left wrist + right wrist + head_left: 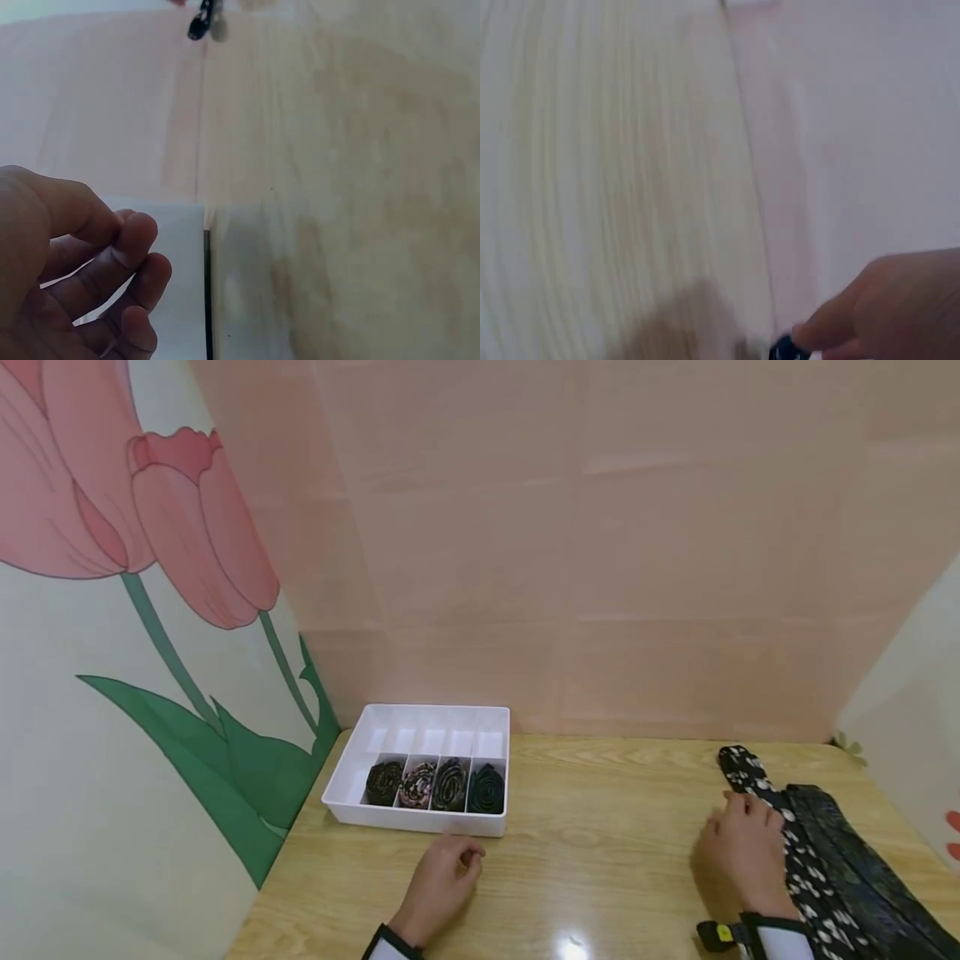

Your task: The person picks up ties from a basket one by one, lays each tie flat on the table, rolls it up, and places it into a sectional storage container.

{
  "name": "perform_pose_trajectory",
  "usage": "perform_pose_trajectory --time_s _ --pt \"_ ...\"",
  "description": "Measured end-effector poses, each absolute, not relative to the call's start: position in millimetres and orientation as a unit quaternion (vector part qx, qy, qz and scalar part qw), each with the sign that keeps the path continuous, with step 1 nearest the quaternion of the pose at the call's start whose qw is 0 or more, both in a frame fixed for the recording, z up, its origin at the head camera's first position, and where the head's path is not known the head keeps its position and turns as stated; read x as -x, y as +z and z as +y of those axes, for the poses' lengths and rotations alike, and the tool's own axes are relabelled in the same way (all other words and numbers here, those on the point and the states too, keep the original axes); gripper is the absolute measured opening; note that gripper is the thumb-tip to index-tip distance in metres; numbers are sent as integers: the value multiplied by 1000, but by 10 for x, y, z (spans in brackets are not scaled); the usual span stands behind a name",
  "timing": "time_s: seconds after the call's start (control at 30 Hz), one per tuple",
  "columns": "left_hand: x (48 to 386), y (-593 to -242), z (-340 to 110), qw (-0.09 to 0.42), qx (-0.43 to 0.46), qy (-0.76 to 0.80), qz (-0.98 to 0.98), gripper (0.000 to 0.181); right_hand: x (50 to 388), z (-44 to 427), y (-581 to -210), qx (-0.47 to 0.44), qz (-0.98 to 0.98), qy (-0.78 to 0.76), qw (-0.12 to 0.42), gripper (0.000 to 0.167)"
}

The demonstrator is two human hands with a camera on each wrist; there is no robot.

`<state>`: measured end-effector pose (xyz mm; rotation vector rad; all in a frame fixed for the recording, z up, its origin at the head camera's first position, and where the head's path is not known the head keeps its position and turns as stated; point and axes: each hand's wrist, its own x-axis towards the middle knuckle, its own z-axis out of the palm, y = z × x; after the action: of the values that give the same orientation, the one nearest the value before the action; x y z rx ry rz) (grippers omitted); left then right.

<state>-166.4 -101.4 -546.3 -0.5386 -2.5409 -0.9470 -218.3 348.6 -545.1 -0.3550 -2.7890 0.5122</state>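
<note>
Head view: right hand (747,850) pinches the black-and-white strip (808,881).

Rolls (449,785) sitting in the tray (420,821) beyond your left hand (442,878), two adjoining cloths (832,860) lying at your right hand (750,853).

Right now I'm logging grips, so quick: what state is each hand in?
Left hand: open, loosely curled, holding nothing.
Right hand: at the black-and-white tie; can't tell whether it grips.
</note>
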Motion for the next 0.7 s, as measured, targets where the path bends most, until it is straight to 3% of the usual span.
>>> perform_pose_trajectory --time_s 0.2,0.53,0.7 --pt "1644 -5526 -1032 172 189 -341 -905 13 2226 3955 -5568 208 -963 159 60 50" --pt "1632 -5545 -1053 125 181 -349 -911 11 2315 4277 -5710 235 -963 118 57 49" --pt "1622 -5547 -1058 135 195 -352 -905 13 2347 4211 -5751 243 -964 106 32 62"
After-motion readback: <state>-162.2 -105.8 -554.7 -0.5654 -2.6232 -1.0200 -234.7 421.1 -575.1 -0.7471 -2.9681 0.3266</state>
